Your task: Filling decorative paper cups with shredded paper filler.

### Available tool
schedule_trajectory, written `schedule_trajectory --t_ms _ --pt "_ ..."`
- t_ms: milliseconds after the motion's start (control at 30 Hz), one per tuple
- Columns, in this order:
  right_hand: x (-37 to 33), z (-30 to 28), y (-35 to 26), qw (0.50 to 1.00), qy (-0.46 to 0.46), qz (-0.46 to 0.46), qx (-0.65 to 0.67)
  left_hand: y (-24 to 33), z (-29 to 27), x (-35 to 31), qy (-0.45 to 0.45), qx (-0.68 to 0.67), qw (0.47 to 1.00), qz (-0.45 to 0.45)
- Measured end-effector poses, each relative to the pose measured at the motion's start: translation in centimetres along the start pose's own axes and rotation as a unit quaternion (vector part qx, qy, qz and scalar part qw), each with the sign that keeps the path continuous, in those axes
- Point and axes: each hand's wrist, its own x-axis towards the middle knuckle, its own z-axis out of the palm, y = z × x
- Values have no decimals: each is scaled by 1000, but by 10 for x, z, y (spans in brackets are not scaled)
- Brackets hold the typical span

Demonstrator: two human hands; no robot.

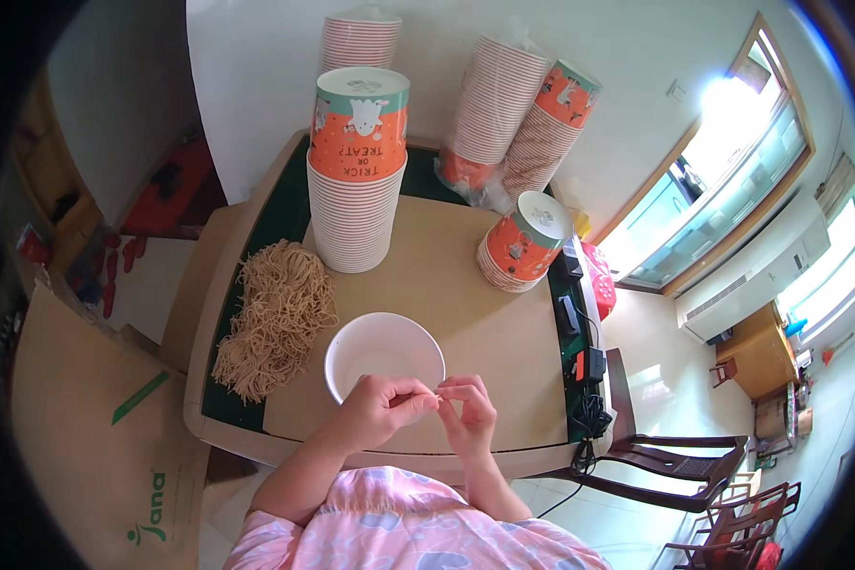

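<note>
My left hand [386, 410] and my right hand [468, 414] meet just over the near right rim of a white paper tub [375, 344]. Both hands are closed, thumbs pressed to fingers, pinching at one spot. Whatever is between the fingertips is too small to make out. The tub stands upright with its mouth up, and its white inside shows. Left of it lies a heap of tan cords [277, 318], tangled and looped. Behind the tub rises a tall stack of upside-down paper tubs [353, 214], the top one orange and green with a ghost figure.
Another short stack of tubs [525, 239] stands at the right. More stacks in clear plastic [499, 100] line the wall. Power adapters [593, 365] and black cables [591, 418] run along the table's right edge. A cardboard box [90, 427] is at the left, a dark wooden chair [670, 465] at the right.
</note>
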Motion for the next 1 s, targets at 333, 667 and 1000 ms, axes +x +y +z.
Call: schedule_trajectory --t_ms 333,667,1000 --pt "-10 -7 32 998 12 50 -40 16 -3 -7 27 -114 991 70" --pt "74 -56 28 967 -118 204 94 22 -38 -9 139 -180 972 57" --pt "181 -15 60 941 -292 138 -103 -8 -47 -2 58 -393 916 50"
